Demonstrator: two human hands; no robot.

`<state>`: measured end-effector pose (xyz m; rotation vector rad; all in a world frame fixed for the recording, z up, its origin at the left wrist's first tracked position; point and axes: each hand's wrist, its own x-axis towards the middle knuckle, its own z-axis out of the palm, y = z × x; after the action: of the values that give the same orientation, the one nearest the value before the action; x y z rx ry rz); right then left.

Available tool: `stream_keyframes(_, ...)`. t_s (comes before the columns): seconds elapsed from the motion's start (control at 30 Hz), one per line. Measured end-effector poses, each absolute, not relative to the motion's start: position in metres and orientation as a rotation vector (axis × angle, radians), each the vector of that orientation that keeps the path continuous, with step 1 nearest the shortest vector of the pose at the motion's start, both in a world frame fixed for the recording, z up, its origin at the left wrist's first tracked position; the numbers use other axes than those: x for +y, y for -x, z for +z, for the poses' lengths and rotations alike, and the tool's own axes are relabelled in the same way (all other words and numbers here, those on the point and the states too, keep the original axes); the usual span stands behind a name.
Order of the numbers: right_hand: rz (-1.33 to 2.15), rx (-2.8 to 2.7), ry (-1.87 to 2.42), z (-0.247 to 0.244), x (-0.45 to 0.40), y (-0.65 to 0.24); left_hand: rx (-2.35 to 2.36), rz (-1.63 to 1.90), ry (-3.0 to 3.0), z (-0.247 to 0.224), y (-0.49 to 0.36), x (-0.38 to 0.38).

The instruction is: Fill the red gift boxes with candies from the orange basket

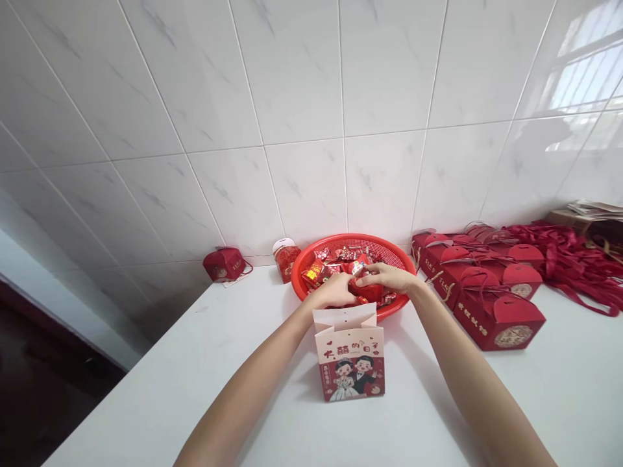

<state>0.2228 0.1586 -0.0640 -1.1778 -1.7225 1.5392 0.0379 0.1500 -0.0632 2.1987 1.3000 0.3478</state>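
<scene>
Both my hands reach into a red plastic basket (406, 259) filled with red-wrapped candies (331, 269). My left hand (337, 290) is at the basket's near side, its fingers bent around a red item that is partly hidden. Over the same red item (367, 290) curves my right hand (389, 277), fingers closed on it from the right. An open-topped paper box (350, 366) with a cartoon couple stands upright in front of the basket, between my forearms. Its inside cannot be made out.
Several closed red boxes (501, 318) stand at the right, beside a heap of dark red ribbons (574, 259). A small red box (224, 264) and a white-topped packet (287, 259) are left of the basket. A tiled wall (302, 188) rises behind the white table (195, 370).
</scene>
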Motion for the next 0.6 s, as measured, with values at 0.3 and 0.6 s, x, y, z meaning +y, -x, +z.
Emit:
stream_keyframes(0.3,1.587,-1.266,0.987,-0.062,0.159,-0.222,1.203,0.871,-2.137,-0.067,-0.039,0.157)
stream_keyframes(0.6,1.610,-1.246,0.989,-0.058,0.156,-0.222,1.397,0.952,-2.042,-0.066,-0.042,0.160)
